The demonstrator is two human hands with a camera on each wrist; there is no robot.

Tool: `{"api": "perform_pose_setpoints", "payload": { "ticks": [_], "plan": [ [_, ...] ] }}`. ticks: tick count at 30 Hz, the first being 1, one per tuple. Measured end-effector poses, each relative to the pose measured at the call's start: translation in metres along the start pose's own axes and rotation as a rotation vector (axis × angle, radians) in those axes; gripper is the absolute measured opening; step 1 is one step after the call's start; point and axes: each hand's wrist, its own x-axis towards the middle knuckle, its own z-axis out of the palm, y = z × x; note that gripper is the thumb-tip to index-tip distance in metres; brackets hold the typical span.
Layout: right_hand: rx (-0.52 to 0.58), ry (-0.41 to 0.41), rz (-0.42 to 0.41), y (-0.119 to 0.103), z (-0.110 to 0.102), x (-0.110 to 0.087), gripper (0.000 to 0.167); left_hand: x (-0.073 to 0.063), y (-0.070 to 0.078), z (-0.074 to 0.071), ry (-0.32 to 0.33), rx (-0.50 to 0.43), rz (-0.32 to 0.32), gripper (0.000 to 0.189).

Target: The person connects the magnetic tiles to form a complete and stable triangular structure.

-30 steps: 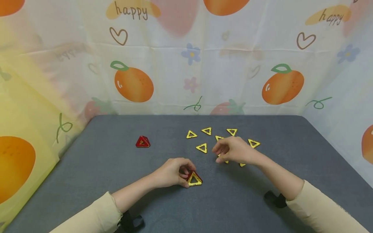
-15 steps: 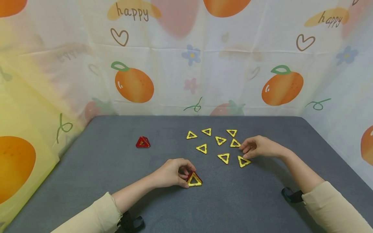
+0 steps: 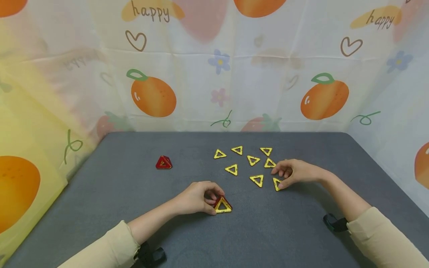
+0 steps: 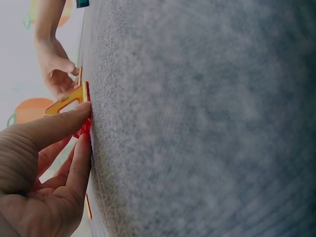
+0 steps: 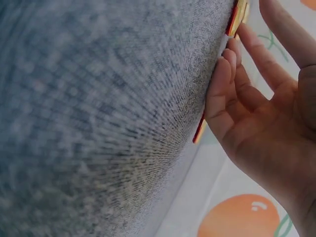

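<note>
In the head view my left hand (image 3: pixel 199 199) holds a small pyramid of magnetic triangle tiles (image 3: pixel 222 206) on the table, with a yellow face toward me and red beside it. The left wrist view shows my thumb on the yellow tile (image 4: pixel 74 98) and fingers on the red part (image 4: pixel 83 129). To the right, my right hand (image 3: pixel 298 173) is low over the table, its thumb at a yellow triangle tile (image 3: pixel 276 184) that it partly covers. Its fingers are loosely bent and apart from the thumb, near another yellow tile (image 3: pixel 269 163).
More yellow triangle tiles (image 3: pixel 231 169) lie flat and scattered near the middle of the dark grey table (image 3: pixel 134 193). A small red pyramid (image 3: pixel 164 162) stands at the back left. A fruit-printed cloth (image 3: pixel 201 85) hangs behind the table.
My right hand has moved right, from over the middle tiles to the tile at their right side, and its thumb now covers part of it. The left hand and pyramid have stayed put.
</note>
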Motion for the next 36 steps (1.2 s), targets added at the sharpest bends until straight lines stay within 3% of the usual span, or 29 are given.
{"api": "perform_pose_setpoints", "payload": {
  "ticks": [25,36],
  "plan": [
    [-0.061,0.023,-0.018,-0.008,0.003,0.001,0.041,0.001,-0.001,0.001,0.000,-0.030,-0.013,0.047],
    [0.007,0.042,0.002,-0.011,0.002,0.001,0.030,0.001,-0.001,0.002,-0.001,-0.031,-0.016,0.046]
  ]
}}
